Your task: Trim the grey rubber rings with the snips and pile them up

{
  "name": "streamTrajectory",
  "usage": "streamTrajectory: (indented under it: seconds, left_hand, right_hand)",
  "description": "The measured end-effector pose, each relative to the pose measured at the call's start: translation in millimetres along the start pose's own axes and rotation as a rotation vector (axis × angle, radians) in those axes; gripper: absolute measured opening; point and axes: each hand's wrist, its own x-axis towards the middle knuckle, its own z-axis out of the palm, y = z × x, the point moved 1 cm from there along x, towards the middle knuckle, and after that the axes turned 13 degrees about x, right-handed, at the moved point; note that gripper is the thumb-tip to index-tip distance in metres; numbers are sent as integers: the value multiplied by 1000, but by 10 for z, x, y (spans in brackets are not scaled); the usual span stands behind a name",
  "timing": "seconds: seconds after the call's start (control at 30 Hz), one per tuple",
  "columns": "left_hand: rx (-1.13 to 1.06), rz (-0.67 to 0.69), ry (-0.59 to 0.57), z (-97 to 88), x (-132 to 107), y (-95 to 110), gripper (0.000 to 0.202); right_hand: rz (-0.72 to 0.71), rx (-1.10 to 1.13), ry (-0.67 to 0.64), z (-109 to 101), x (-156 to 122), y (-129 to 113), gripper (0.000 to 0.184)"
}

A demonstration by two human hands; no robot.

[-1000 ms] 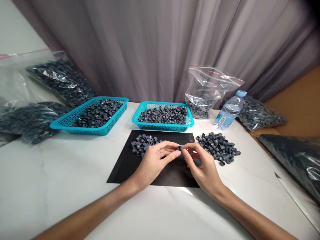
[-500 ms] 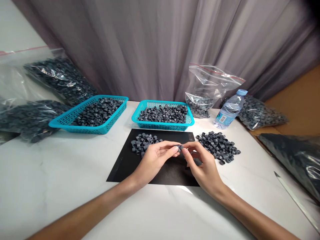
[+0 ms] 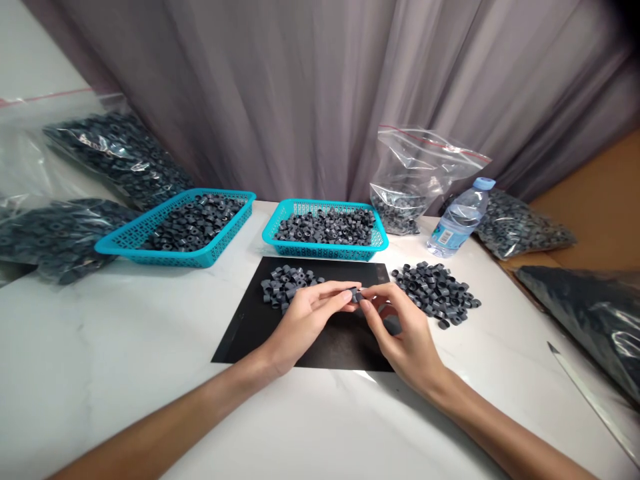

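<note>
Above a black mat (image 3: pixel 250 327), my left hand (image 3: pixel 313 313) pinches a small dark grey plastic cap-like piece (image 3: pixel 355 294) between thumb and fingers. The fingertips of my right hand (image 3: pixel 403 327) close on the right side of the same piece; whether it is one part or two joined is too small to tell. Just behind my left hand, a heap of grey pieces (image 3: pixel 285 283) lies on the mat. Beyond my right hand, a second heap of short grey ring-like pieces (image 3: pixel 437 290) rests on the white table.
Two turquoise baskets (image 3: pixel 215 257) (image 3: pixel 325 252) full of grey parts stand behind the mat. Bags of parts (image 3: pixel 65 233) lie at left. At right are a zip bag (image 3: pixel 400 207), a water bottle (image 3: pixel 457 223), a dark bag (image 3: pixel 585 320) and a pointed metal strip (image 3: pixel 590 397).
My hands stay together at nearly the same spot. My right fingertips have shifted slightly left and down around the piece, and a dark item seen under my right hand no longer shows.
</note>
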Motion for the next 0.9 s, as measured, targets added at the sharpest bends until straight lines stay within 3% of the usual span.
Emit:
streamTrajectory:
  seconds: [0.27, 0.9]
  left_hand:
    - [-44, -26, -28, 6, -1, -28, 26]
    - [-111, -63, -46, 28, 10, -32, 23]
  right_hand:
    - [34, -15, 22, 5, -9, 18, 7]
    - [-60, -229, -54, 17, -21, 78, 11]
